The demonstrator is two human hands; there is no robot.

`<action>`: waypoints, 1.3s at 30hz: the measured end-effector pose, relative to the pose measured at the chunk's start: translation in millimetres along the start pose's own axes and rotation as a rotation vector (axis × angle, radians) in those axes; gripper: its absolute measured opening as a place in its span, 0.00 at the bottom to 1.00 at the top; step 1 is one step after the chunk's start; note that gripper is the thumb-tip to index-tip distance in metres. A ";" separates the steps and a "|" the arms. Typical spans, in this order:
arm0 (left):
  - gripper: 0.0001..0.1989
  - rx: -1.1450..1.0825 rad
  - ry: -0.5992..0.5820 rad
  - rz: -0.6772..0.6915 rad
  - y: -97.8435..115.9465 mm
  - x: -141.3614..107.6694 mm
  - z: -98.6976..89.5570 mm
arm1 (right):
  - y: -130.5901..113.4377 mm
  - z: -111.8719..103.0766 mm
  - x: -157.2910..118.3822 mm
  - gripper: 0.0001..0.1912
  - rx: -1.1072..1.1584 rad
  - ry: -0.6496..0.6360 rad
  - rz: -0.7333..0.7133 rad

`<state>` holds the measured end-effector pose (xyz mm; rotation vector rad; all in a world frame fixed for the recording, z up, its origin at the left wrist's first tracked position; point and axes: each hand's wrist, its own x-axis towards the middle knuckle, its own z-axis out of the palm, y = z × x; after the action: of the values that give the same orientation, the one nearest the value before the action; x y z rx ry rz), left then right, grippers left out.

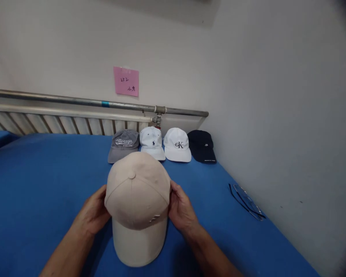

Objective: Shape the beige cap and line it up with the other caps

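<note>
Blue surface (46, 192) carrying all items. Beige cap (138, 204), at centre, brim toward 6 o'clock, is clasped at its sides: left hand (95, 211) at 9 o'clock, right hand (181, 209) at 3 o'clock, fingers curled on the crown. At 12 o'clock stands a row: grey cap (123, 145) lettered "Always", white cap (152, 142) bearing a small dark emblem, white cap (177, 144) marked "CK", navy cap (202, 146). Pink note (126, 81), handwriting illegible.

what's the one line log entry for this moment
left hand: holds beige cap | right hand: holds same cap | behind: four caps in row | glasses at right
</note>
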<state>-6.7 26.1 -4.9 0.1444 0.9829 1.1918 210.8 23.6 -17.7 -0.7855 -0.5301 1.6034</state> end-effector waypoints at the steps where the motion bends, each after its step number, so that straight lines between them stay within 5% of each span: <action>1: 0.07 0.011 0.029 -0.002 0.1 -0.5 1.2 | -0.7 0.7 -0.2 0.14 0.016 0.001 0.015; 10: 0.14 0.091 0.083 -0.024 1.1 -3.0 4.8 | 4.5 -2.8 3.7 0.10 0.103 0.026 0.058; 15: 0.18 0.108 -0.001 -0.025 1.1 -3.6 1.4 | 3.2 -4.6 5.3 0.07 0.128 0.034 0.045; 23: 0.15 0.069 0.028 0.018 3.3 -5.0 6.8 | -10.3 -3.2 6.5 0.14 0.162 -0.041 0.164; 39: 0.18 -0.038 -0.042 0.043 2.9 1.5 5.8 | -15.9 -10.6 15.6 0.05 0.224 0.068 0.166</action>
<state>-4.6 30.8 -0.5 0.1609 0.9242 1.2415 228.5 40.9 -16.3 -0.7260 -0.2351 1.7471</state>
